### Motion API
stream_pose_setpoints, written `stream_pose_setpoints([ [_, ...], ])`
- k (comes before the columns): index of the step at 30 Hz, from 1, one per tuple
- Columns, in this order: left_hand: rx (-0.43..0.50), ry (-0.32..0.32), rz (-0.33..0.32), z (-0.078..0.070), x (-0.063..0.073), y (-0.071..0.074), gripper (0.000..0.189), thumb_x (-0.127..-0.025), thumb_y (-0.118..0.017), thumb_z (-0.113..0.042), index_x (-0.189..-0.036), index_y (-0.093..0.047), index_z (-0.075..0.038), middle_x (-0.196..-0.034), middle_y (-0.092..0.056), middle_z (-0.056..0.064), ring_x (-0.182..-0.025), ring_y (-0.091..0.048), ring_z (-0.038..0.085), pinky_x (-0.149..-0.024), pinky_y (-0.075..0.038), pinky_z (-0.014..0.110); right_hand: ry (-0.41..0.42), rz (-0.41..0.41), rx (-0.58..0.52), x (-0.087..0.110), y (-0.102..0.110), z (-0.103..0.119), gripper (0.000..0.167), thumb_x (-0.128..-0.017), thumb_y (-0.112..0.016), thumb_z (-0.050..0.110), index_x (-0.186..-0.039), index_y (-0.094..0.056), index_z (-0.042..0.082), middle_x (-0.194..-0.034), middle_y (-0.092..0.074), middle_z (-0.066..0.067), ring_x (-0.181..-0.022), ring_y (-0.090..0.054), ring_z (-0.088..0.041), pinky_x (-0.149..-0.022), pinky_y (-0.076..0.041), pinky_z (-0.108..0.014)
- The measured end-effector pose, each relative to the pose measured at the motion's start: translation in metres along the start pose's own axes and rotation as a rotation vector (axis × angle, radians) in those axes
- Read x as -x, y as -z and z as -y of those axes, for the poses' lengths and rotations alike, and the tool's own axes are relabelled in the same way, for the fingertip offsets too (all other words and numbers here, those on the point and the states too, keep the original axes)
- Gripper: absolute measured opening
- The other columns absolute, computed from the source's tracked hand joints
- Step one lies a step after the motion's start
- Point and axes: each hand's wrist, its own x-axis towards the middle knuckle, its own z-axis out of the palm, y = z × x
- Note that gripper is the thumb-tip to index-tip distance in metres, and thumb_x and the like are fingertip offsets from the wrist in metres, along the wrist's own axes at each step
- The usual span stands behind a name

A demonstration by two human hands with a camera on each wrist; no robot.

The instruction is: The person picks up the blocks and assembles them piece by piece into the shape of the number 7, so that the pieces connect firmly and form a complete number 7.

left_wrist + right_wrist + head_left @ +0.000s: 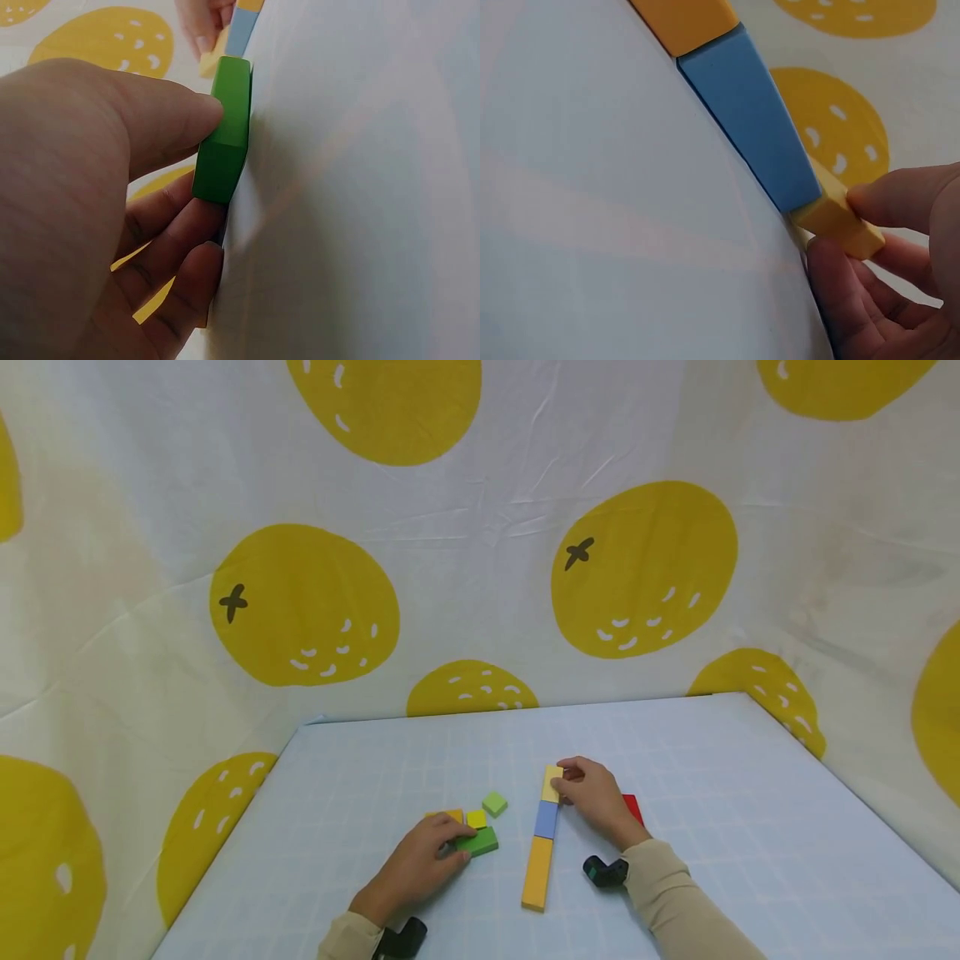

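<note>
Pale-yellow block (548,786) in right hand (597,795), green block (483,841) in left hand (418,862)

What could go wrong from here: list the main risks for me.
The right hand pinches the pale yellow block at the blue block's end; a nudge could skew the row.

The left hand holds the green block close to the small yellow block, which it might knock.

The red block, partly hidden behind the right wrist, could get swept aside.
</note>
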Motion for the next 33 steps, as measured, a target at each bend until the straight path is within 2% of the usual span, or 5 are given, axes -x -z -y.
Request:
stream_pose_setpoints([
  [15, 0.006, -0.033, -0.021, -0.0005, 0.0016, -0.0004, 0.029, -0.093, -0.072, -0.029, -0.122, -0.07, -0.028, -0.114, -0.06, -0.012, -0.109, -0.055, 0.011, -0.093, -0.05, 0.042, -0.01, -0.001, 0.088, 0.0008, -0.0003, 0.0016, 0.037, -0.092, -0.072, 0.021, -0.125, -0.066, 0.004, -0.1, -0.063, -0.006, -0.074, -0.06, -0.018, -0.067, -0.054, -0.027],
  [20, 0.006, 0.002, 0.005, -0.0007, 0.0037, -0.0008, 0.028, -0.093, -0.072, -0.031, -0.121, -0.071, -0.029, -0.112, -0.06, -0.014, -0.106, -0.055, 0.009, -0.092, -0.05, 0.041, -0.046, 0.024, 0.079, 0.0038, -0.0031, -0.0014, 0.039, -0.092, -0.072, 0.021, -0.125, -0.065, 0.004, -0.101, -0.062, -0.006, -0.075, -0.059, -0.018, -0.069, -0.055, -0.028],
  [24, 0.006, 0.012, 0.017, -0.0011, 0.0057, -0.0004, 0.028, -0.093, -0.072, -0.031, -0.121, -0.071, -0.029, -0.112, -0.059, -0.014, -0.106, -0.054, 0.008, -0.092, -0.05, 0.04, -0.051, 0.024, 0.096, 0.0063, -0.0053, -0.0033, 0.037, -0.092, -0.071, 0.022, -0.125, -0.066, 0.005, -0.105, -0.062, -0.006, -0.084, -0.059, -0.02, -0.074, -0.056, -0.031],
  [29, 0.005, -0.016, -0.013, -0.0015, 0.0039, 0.0003, 0.029, -0.093, -0.072, -0.03, -0.123, -0.07, -0.028, -0.115, -0.06, -0.013, -0.11, -0.055, 0.01, -0.094, -0.05, 0.041, -0.02, 0.003, 0.125, 0.0049, -0.0033, -0.0009, 0.033, -0.093, -0.07, 0.021, -0.123, -0.067, 0.007, -0.112, -0.061, -0.006, -0.098, -0.056, -0.023, -0.086, -0.055, -0.037],
  [33, 0.01, -0.022, -0.018, -0.0015, 0.0028, -0.0009, 0.029, -0.093, -0.072, -0.029, -0.123, -0.07, -0.028, -0.116, -0.06, -0.012, -0.111, -0.055, 0.011, -0.094, -0.049, 0.042, -0.014, 0.001, 0.126, 0.003, -0.0023, -0.0023, 0.032, -0.093, -0.07, 0.022, -0.122, -0.068, 0.008, -0.112, -0.062, -0.005, -0.099, -0.057, -0.023, -0.087, -0.055, -0.038],
])
